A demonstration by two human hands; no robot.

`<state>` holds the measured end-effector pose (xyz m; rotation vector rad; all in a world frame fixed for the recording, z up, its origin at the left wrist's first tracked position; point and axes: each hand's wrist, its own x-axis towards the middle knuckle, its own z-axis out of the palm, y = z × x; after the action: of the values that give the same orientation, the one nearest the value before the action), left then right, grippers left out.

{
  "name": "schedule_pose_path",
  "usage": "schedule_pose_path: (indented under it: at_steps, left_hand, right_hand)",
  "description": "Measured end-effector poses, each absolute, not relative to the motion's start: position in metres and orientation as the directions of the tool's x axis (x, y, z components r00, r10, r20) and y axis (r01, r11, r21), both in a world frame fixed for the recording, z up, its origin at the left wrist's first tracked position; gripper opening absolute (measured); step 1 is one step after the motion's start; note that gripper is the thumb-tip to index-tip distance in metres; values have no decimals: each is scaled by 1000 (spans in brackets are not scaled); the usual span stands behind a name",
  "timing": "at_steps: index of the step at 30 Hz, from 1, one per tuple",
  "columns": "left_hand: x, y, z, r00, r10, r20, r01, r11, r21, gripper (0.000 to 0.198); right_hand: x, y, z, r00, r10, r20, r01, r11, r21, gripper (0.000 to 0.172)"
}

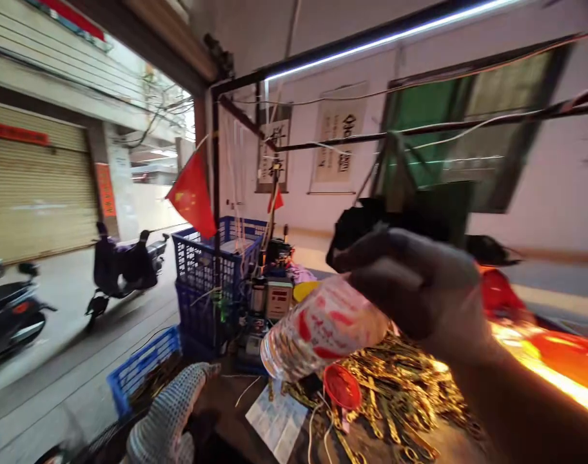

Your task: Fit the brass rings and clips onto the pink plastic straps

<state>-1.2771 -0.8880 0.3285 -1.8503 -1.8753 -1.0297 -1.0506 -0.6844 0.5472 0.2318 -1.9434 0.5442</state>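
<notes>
Screening some metal pieces (pixel 395 380): tilted cup (pixel 323 325)

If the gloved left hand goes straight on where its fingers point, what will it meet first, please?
The left hand would probably meet the grey machine beside the blue crates, though depth is unclear.

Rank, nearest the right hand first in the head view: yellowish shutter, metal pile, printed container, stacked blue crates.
1. Printed container: in the right hand.
2. Metal pile: below the hand.
3. Stacked blue crates: further left.
4. Yellowish shutter: far left, outdoors.
</notes>
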Motion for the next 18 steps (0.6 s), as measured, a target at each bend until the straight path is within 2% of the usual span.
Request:
schedule_pose_path:
  at_steps: [2,4,5,8,10,13,16,18]
  left_hand:
    - [-1292,-863,342,-51,700,712,961,-161,226,63]
    - [-1302,-835,360,8,637,771,964,-211,164,73]
    - [-1304,-819,371,40,594,803,964,-233,125,74]
    - [-1294,-769,420,156,495,855,956,-292,-6,62]
    - [-1277,-737,463,230,483,845,944,-323,-71,53]
    - [-1255,-691,530,254,419,872,922,-378,-86,48]
    - [-1246,-644,578,156,380,912,917,-399,9,53]
    - [-1248,-615,595,139,432,891,891,-448,78,51]
  right_hand:
    - [-1030,-678,585,-220,82,972,-393,904,-166,6]
    - [-1009,-666,625,-16,22,1000,-401,916,-26,1]
    - [-999,-658,646,65,-16,998,-410,911,41,7]
    - [-970,-629,708,184,-111,977,-374,911,174,25]
    - [-956,-610,743,214,-177,961,-310,920,238,29]
    - [-953,-585,774,208,-165,964,-254,943,216,38]
    - [-963,-559,779,188,-60,980,-241,965,105,48]
    - [-973,-540,773,178,-19,984,-185,981,53,47]
